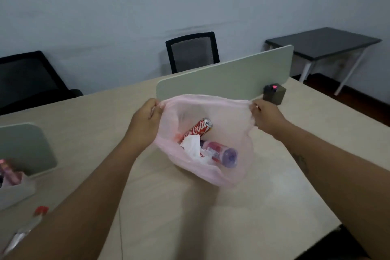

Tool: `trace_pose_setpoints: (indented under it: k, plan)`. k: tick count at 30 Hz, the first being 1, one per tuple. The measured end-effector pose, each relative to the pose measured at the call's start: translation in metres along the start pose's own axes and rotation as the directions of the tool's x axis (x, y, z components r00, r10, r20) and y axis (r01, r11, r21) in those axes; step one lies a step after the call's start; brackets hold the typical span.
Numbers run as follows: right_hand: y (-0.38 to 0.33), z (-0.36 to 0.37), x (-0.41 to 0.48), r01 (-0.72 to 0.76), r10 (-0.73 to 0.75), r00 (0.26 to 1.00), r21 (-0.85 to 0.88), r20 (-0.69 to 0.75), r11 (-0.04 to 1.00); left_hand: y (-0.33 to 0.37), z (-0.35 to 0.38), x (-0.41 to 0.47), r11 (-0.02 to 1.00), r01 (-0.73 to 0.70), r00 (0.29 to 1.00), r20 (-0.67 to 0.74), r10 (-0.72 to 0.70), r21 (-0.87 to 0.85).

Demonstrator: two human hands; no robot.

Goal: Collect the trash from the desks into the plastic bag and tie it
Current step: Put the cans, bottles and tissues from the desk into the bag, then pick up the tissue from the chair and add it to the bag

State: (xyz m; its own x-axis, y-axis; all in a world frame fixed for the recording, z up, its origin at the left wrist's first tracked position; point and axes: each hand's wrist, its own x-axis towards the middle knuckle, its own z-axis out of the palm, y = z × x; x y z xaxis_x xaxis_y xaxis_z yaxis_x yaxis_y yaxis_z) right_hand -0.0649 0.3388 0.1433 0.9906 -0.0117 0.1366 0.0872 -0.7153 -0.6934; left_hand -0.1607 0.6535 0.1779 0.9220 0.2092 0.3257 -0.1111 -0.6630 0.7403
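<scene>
Head view: pink bag (232, 175) sits on the desk (211, 228), mouth pulled wide.
Grip: left hand (147, 120) and right hand (266, 116) each pinching one side of the rim.
Inside: can (198, 130), bottle (221, 153), crumpled paper (192, 146).
Tip: I'd bring both sides together over the middle, then knot snug.
Watch: red-capped bottle (40, 211) near left, maybe bag it first.

Both arms stretched forward, spread apart. Left hand (147, 121), right hand (266, 117): fingers curled, each pinching bag (232, 116) rim.

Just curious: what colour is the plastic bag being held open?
The plastic bag is pale, translucent pink, clearest in the head view.
</scene>
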Motion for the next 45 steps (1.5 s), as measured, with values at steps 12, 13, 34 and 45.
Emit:
trace_pose_setpoints:
  k: [12,13,34,45]
  plan:
    - [0.106,-0.106,-0.203,-0.008,0.105,0.991,-0.738,0.085,0.675,0.018,0.137,-0.091,0.994,-0.034,0.866,0.499,-0.02,0.1]
    - [0.121,-0.119,-0.218,-0.017,0.145,0.985,-0.774,0.098,0.633,0.019,0.15,-0.101,0.975,-0.105,0.854,0.521,-0.014,0.197]
    - [0.363,-0.218,-0.39,0.012,-0.225,0.936,-0.614,-0.271,0.789,-0.017,0.325,-0.223,0.781,-0.257,0.875,0.479,-0.062,0.57]
    - [0.412,-0.283,-0.434,-0.061,-0.146,0.961,-0.691,-0.237,0.72,0.037,0.402,-0.22,0.744,-0.4,0.865,0.49,0.112,0.536]
